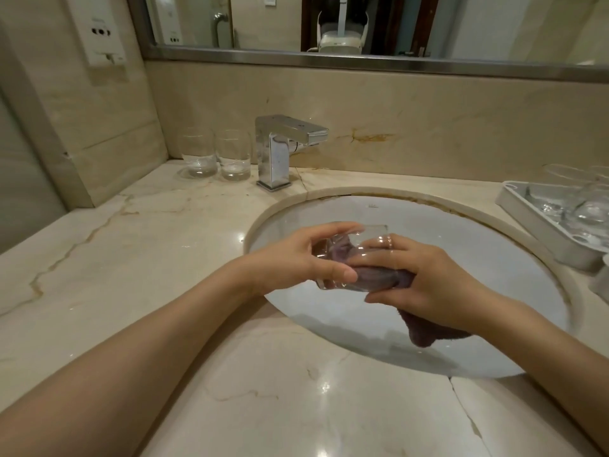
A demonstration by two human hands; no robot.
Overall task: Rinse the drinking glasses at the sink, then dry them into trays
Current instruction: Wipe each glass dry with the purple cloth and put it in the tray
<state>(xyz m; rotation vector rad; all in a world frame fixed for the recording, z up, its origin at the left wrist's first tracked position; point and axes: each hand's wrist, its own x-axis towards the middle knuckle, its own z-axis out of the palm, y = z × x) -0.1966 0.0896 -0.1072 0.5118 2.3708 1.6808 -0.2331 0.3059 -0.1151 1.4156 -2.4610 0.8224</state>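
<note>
Over the white sink basin [412, 324] my left hand [296, 255] grips a clear drinking glass [346, 239] lying on its side, mouth toward the right. My right hand [428, 285] holds a dark purple cloth [379, 278], with fingers and cloth pushed into the glass. A corner of the cloth hangs below my right wrist. Two more glasses [214, 153] stand upright left of the chrome tap [280, 146]. A white tray [540, 222] on the right counter holds several glasses.
The marble counter [148, 258] runs around the basin, with a crack at the front right. A mirror and a backsplash wall stand behind the tap. A wall panel with sockets [99, 31] is at the upper left. No water runs from the tap.
</note>
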